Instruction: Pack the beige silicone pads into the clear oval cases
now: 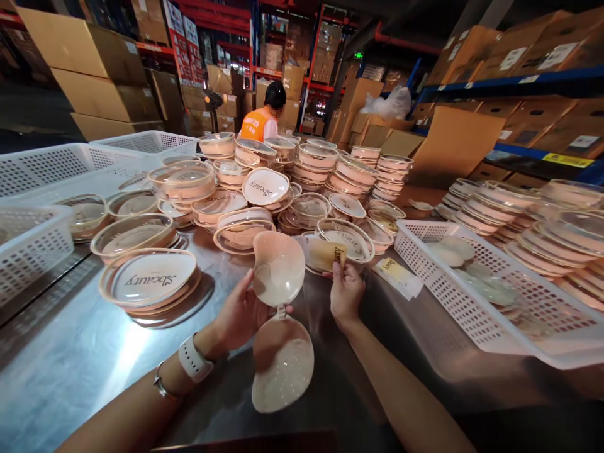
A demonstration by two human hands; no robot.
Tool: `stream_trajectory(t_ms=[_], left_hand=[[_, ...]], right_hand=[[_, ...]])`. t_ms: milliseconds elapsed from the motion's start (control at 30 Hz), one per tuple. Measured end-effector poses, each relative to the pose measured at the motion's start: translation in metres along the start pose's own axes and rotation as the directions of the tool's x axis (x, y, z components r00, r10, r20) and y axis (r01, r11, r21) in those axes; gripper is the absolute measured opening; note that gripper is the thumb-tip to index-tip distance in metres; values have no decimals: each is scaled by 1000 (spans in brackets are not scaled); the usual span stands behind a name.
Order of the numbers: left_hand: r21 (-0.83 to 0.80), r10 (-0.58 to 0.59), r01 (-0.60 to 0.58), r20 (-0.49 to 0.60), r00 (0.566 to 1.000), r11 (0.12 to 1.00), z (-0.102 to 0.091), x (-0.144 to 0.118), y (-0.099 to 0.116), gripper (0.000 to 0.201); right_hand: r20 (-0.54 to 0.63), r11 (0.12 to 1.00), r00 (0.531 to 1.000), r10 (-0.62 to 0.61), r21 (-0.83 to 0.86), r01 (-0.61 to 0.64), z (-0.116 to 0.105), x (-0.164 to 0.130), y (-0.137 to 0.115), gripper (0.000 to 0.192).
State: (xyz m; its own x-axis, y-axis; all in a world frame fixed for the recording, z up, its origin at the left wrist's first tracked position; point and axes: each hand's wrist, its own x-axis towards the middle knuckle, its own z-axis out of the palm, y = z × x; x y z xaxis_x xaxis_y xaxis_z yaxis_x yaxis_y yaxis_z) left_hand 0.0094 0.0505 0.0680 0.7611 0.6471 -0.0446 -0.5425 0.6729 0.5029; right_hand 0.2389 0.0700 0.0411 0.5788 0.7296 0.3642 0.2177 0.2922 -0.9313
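Left hand pinches a pair of silicone bra cups, fingers closed on the inner edge of the upper cup just above the centre clasp. Cups are matte, pale beige, rounded teardrop shape, joined at a small clear clasp; upper cup stands upright, lower one hangs down over the steel table, concave side facing the camera with faint dimpling.

Right hand grips a tan printed card, thumb and fingers closed on its lower edge, card held just in front of a clear plastic case.

Table is brushed metal, glossy, with glare at left. The far side is crowded with stacked oval clear cases, peach inserts, white "Beauty" labels. White perforated plastic basket sits just right of the right hand, another at far left. Open surface only near the table's front edge, under both forearms. A person in an orange vest works well behind the stacks.
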Motion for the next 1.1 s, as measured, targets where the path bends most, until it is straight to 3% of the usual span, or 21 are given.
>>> stream_trajectory(t_ms=[67,100,133,167,233,267,300,400,467,567,633,667,733,800,833,867,900,967,1033,1100], left_hand=[[12,6,-6,-11,1000,1000,3,1,-2,59],[20,5,-4,-19,1000,1000,5,1,-4,59],[33,9,-8,-29,1000,999,6,2,-6,58],[50,19,-16,-46,999,999,8,3,-8,56],[97,47,-36,-114,992,995,10,4,-12,43],[124,72,-51,-166,984,991,11,5,-14,36],[149,97,-64,-227,969,987,11,6,-14,33],[184,129,-62,-379,916,981,6,8,-9,23],[191,129,-50,-427,895,980,2,9,-1,8],[211,148,-54,-462,874,976,-1,8,12,13],[237,172,-65,-462,870,969,0,7,16,11],[256,183,-70,-454,872,964,2,7,17,9],[312,211,-80,-414,885,947,6,7,14,8],[375,229,-83,-365,902,923,8,8,8,10],[402,230,-79,-343,911,912,8,8,5,11],[422,223,-68,-328,918,904,6,9,1,12],[437,212,-56,-318,924,898,4,10,-2,15],[463,203,-44,-300,932,885,-2,12,-7,20],[494,218,-54,-282,934,868,-10,14,-9,26],[528,242,-69,-266,933,847,-17,15,-10,32]], right_hand=[[34,977,982,-186,-102,188,-8,-7,-3,36],[120,942,948,-294,-130,309,-11,-11,-5,33],[254,890,883,-396,-131,436,-13,-14,-7,29],[414,831,781,-467,-97,548,-13,-18,-9,27],[681,742,530,-505,29,670,-11,-22,-13,27],[755,723,431,-495,82,686,-8,-23,-15,28],[797,713,364,-482,114,692,-6,-24,-16,30],[812,669,293,-504,152,728,-2,-24,-19,35],[801,597,244,-547,169,784,-2,-25,-20,37],[775,488,185,-605,177,855,-4,-29,-19,28],[764,526,202,-613,203,826,-3,-33,-17,11],[754,589,258,-604,203,783,-2,-35,-15,7],[714,752,452,-535,159,639,1,-37,-10,16],[639,899,669,-380,84,430,6,-40,-5,40],[613,951,742,-274,58,303,9,-40,-3,52],[599,985,783,-164,52,167,13,-42,-2,62],[595,997,801,-65,68,31,16,-43,-2,70],[608,968,791,74,146,-203,21,-46,-5,81],[655,902,741,146,220,-372,24,-49,-11,81],[728,840,656,200,218,-498,24,-51,-17,72]])
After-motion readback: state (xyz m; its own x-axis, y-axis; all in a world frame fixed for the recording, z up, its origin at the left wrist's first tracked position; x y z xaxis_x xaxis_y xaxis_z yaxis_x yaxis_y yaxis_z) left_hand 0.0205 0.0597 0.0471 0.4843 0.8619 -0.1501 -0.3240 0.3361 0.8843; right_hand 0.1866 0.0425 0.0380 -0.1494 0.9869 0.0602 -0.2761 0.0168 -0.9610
